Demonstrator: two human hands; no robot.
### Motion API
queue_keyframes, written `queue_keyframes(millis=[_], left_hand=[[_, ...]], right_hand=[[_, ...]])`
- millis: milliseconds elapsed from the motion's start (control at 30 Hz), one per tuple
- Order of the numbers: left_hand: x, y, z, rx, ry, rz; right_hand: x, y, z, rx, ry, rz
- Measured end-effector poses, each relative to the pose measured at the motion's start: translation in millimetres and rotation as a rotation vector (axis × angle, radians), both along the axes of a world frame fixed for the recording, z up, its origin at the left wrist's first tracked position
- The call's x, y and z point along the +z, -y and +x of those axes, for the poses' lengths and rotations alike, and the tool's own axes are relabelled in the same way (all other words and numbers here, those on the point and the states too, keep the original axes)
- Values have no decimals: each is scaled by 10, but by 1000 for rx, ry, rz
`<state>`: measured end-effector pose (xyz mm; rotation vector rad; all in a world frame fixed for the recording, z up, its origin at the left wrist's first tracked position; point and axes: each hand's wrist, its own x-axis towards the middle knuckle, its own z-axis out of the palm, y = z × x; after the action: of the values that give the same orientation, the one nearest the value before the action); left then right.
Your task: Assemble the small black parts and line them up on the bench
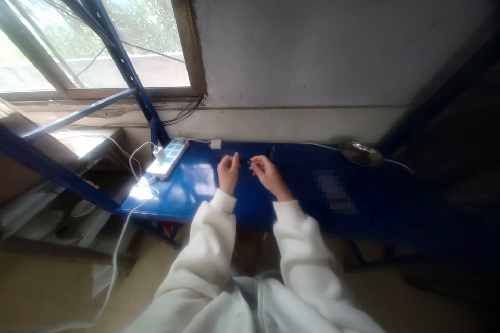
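1. Far left, daylight is pouring through the window (148,21), and a blue post (125,57) is slanting across it.
2. A white cord (114,260) is trailing off the table's left end toward the floor.
3. The power strip (167,158) is lying at that end, a white plug (159,154) is sticking up from it, and sunlight is glaring nearby.
4. Along the back edge, a small white block (215,144) is sitting near the wall.
5. Here's the left hand (228,171): fingers are curling closed, thumb is pointing up, and they're gripping a thin dark stick (245,162).
6. That stick is spanning the gap between both hands, over the blue table (252,205).
7. The right hand (265,170) is pinching its other end, fingertips nearly meeting.
8. Further right, a pale shape (336,191) is lying on the table, too blurred to tell.
9. Beyond it, a shiny metal dish (361,153) is resting by the back edge.
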<state>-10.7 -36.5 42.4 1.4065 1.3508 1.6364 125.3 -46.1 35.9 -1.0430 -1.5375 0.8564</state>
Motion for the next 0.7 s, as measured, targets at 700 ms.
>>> queue_keyframes(millis=[700], left_hand=[[-105, -32, 43, -211, 24, -114]], right_hand=[[-109, -200, 111, -110, 136, 71]])
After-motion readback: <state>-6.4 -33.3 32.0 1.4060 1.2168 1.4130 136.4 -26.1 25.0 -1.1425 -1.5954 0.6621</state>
